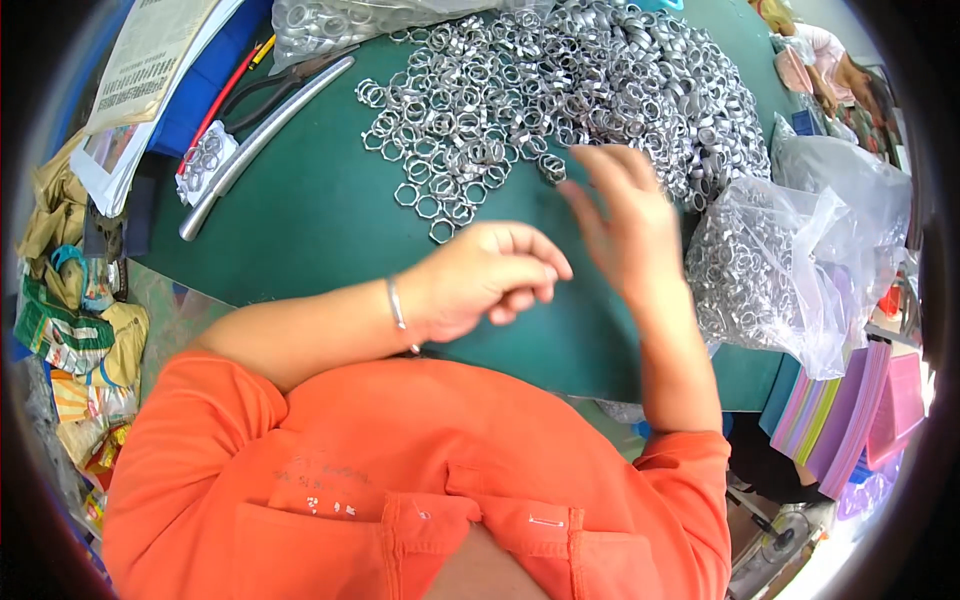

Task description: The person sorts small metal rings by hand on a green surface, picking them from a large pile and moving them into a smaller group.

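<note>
So in the head view there's this big heap of shiny silver, many-sided metal rings (600, 90) sprawled over a smooth dark green tabletop (330, 230), and the person's right hand (630, 215) is at its near edge, fingers spread, a bit blurred. A small darker ring-like piece (551, 168) sits right by those fingertips; can't tell if they're touching it. The left hand (490, 278) hangs nearer the body, fingers half curled, thumb close to the index finger, and honestly I can't tell if anything's pinched in there. My worry: those rings look loose and slippery and they overlap all over, so a careless swipe could drag a few along or send some skating off the near edge. The see-through crinkly plastic bag stuffed with grey rings (745, 260), just beside the right forearm, looks floppy around the top, so an elbow bump might slump it and spill some. A thin silver bangle (396, 303) on the left wrist could snag too, I reckon. Off left there's a long smooth tapered silver metal rod (265, 148), rounded enough to roll if knocked, lying next to dark-handled pliers (270, 95) and a crumpled white packet of rings (207, 160).
</note>
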Available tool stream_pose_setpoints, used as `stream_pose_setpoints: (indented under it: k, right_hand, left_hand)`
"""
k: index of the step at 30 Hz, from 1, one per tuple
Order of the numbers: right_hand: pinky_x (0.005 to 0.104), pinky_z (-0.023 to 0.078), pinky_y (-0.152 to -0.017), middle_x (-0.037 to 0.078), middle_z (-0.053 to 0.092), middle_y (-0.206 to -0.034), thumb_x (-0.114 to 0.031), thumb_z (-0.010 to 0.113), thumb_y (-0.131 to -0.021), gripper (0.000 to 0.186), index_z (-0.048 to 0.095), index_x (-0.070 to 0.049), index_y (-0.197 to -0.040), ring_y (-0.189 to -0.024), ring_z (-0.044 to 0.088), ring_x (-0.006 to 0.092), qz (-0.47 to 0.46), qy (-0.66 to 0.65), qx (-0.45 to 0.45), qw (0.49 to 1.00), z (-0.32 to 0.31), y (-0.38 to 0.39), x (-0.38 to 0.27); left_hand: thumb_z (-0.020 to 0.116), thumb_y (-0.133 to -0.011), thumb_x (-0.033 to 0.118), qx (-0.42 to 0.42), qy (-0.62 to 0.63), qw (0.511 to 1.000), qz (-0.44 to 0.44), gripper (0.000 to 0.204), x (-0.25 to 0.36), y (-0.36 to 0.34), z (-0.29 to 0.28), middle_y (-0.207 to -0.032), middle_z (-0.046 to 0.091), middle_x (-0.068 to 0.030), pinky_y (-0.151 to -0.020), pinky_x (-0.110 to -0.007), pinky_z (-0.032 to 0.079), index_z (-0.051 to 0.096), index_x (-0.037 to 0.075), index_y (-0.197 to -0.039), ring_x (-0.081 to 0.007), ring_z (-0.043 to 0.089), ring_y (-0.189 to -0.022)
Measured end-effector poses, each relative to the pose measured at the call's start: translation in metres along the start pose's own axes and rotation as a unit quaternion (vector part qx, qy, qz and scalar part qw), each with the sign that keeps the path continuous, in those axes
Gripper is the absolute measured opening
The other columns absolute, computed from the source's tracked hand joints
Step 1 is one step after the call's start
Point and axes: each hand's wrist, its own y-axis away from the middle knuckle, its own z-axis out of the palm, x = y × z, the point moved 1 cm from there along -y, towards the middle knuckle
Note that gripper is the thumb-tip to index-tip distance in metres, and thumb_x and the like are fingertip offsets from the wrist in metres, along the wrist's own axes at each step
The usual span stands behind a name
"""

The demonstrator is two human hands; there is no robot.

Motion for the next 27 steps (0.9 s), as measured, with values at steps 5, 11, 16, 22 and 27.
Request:
stream_pose_setpoints:
  k: [5, 11, 16, 22, 27]
  right_hand:
    - [0.0317, 0.053, -0.066, 0.011, 0.062, -0.089, 0.000, 0.069, -0.076, 0.011, 0.064, -0.001, -0.085, -0.077, 0.064, 0.0244, 0.114, -0.155, -0.015, 0.981, 0.022, 0.013, 0.019]
    - [0.0288, 0.051, -0.062, 0.009, 0.063, -0.092, -0.007, 0.073, -0.076, 0.020, 0.066, 0.000, -0.094, -0.077, 0.063, 0.0180, 0.109, -0.352, -0.203, 0.907, -0.005, -0.007, 0.009]
    - [0.0406, 0.051, -0.065, 0.013, 0.058, -0.090, -0.009, 0.070, -0.078, 0.019, 0.062, -0.002, -0.095, -0.076, 0.061, 0.0328, 0.080, -0.044, -0.065, 0.994, 0.037, -0.008, 0.012]
    - [0.0238, 0.046, -0.055, 0.004, 0.057, -0.076, 0.002, 0.065, -0.074, 0.011, 0.061, 0.000, -0.084, -0.061, 0.055, 0.0101, 0.232, -0.212, -0.123, 0.941, 0.024, -0.001, 0.022]
    - [0.0237, 0.046, -0.056, 0.005, 0.057, -0.077, 0.004, 0.064, -0.076, 0.008, 0.059, 0.001, -0.082, -0.065, 0.057, 0.0104, 0.182, -0.315, -0.176, 0.915, 0.009, -0.014, 0.006]
  left_hand:
    - [0.047, -0.097, 0.023, -0.044, 0.105, 0.990, -0.087, 0.023, -0.017, -0.008, -0.006, -0.082, 0.061, -0.0064, -0.048, -0.021, 0.041, 0.059, 0.004, -0.104, -0.0109, 0.054, -0.060]
    - [0.035, -0.100, 0.042, -0.054, 0.246, 0.958, -0.137, 0.044, -0.011, -0.005, -0.008, -0.090, 0.064, -0.0084, -0.048, -0.022, 0.044, 0.058, 0.006, -0.108, -0.0143, 0.060, -0.070]
    - [0.041, -0.100, 0.035, -0.048, 0.257, 0.945, -0.196, 0.035, -0.020, -0.005, -0.011, -0.083, 0.060, -0.0038, -0.043, -0.020, 0.032, 0.060, 0.006, -0.103, -0.0105, 0.047, -0.059]
    - [0.036, -0.100, 0.041, -0.038, 0.257, 0.954, -0.152, 0.042, -0.021, -0.002, -0.013, -0.087, 0.061, -0.0063, -0.046, -0.023, 0.039, 0.058, 0.005, -0.106, -0.0126, 0.054, -0.064]
    - [0.029, -0.100, 0.048, -0.019, 0.251, 0.960, -0.125, 0.053, -0.016, -0.001, -0.009, -0.093, 0.062, -0.0104, -0.052, -0.027, 0.048, 0.054, 0.003, -0.114, -0.0183, 0.063, -0.074]
